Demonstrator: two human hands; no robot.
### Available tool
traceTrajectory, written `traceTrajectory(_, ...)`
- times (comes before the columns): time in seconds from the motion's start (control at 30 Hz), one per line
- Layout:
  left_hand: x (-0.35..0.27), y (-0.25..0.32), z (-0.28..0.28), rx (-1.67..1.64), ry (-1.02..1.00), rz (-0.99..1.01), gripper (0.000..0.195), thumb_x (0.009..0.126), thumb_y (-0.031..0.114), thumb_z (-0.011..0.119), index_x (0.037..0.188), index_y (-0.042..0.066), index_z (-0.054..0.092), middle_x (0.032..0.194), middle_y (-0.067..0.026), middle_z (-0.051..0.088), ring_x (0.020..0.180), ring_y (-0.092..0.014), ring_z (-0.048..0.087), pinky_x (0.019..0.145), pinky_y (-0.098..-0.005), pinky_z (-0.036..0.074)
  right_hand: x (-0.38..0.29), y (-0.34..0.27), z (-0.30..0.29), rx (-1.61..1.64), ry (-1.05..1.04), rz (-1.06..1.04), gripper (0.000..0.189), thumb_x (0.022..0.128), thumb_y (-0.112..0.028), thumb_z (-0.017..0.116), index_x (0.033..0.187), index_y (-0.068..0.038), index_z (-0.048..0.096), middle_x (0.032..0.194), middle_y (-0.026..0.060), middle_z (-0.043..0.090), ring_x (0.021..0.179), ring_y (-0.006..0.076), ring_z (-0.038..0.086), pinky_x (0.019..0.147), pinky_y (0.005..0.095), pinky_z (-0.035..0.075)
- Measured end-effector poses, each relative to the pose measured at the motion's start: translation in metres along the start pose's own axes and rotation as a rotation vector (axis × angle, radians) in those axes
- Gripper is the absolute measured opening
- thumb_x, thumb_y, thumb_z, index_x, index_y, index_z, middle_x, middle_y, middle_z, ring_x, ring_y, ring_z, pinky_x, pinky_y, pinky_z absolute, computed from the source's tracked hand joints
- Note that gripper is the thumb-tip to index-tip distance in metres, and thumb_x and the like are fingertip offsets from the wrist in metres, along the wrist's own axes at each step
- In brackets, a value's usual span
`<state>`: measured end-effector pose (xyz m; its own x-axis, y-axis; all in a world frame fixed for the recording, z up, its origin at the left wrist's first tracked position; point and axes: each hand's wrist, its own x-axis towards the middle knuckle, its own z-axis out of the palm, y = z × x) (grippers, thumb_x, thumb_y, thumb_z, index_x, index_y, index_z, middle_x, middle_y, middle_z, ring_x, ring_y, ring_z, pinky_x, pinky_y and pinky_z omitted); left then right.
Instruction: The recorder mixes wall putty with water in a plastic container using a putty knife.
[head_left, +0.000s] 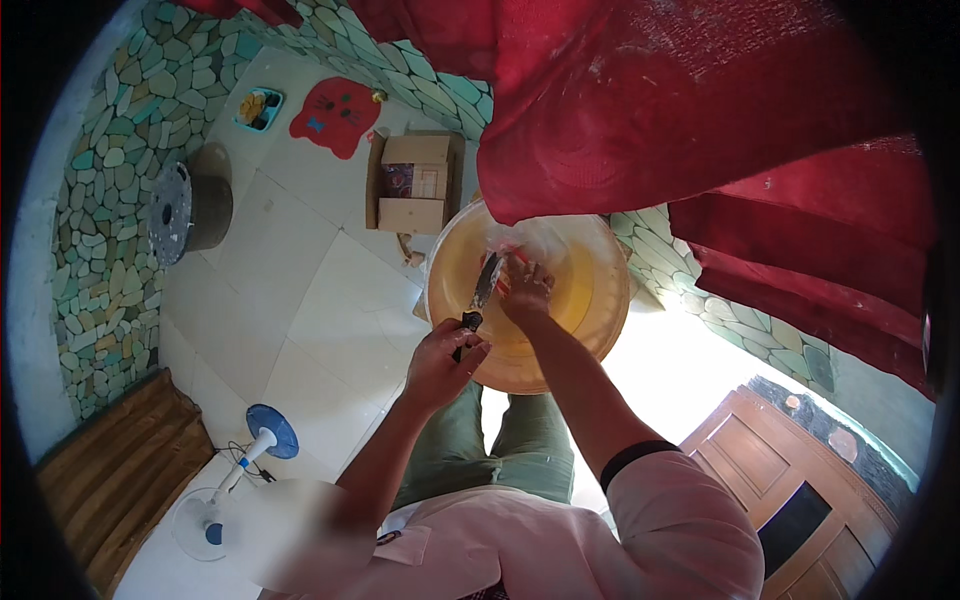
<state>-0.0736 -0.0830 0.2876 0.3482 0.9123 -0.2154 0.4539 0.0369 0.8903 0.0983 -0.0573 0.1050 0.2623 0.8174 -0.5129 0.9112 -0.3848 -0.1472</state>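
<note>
My left hand (448, 360) grips the black handle of a knife (486, 281). Whitish smears mark its dark blade, which points away from me over a round orange-yellow basin (609, 300). Inside the basin, my right hand (527, 289) has its fingers bent over red-and-clear plastic packaging (504, 285). The blade lies just left of that hand, close to the packaging; whether they touch I cannot tell. Clear plastic (544, 236) spreads beyond my fingers, and its contents are hard to make out.
Red cloth (637, 112) hangs over the basin's far edge. An open cardboard box (416, 214) sits beyond it on the tiled floor. Further left are a red cat-shaped mat (337, 116), a small blue tray (259, 109) and a large spool (191, 210). A standing fan (259, 442) is lower left.
</note>
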Motion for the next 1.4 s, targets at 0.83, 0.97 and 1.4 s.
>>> traceTrajectory(0.83,-0.007,-0.019,0.008,-0.595,0.017,-0.231,0.042,0.083,-0.007,0.049,0.121,0.006,0.036,0.087,-0.0028,0.053,0.068,-0.011,0.055,0.062,-0.0252,0.047,-0.072,0.045,-0.105,-0.13,0.466,-0.344,0.093,0.063,-0.027,0.072,0.142,-0.017,0.024,0.125,0.0222,0.04,0.116,0.0413,0.04,0.087,0.0548,0.039)
traceTrajectory(0.97,-0.009,-0.01,-0.001,-0.772,0.063,-0.295,0.033,0.081,-0.008,0.046,0.11,0.006,0.038,0.086,-0.0029,0.052,0.069,-0.014,0.057,0.062,-0.0283,0.049,-0.085,0.042,-0.124,-0.208,0.455,-0.389,0.092,0.066,-0.028,0.072,0.144,-0.02,0.022,0.125,0.0225,0.041,0.116,0.0402,0.042,0.087,0.0538,0.039)
traceTrajectory(1.4,0.017,-0.005,-0.006,-1.123,-0.109,-0.593,0.046,0.091,0.05,0.04,0.086,0.007,0.053,0.069,-0.0079,0.056,0.054,-0.019,0.054,0.048,-0.0308,0.045,-0.12,0.049,-0.121,1.585,0.082,-0.077,0.062,0.084,-0.004,0.057,0.138,-0.002,0.027,0.129,0.0123,0.044,0.114,0.0178,0.046,0.096,0.0313,0.038)
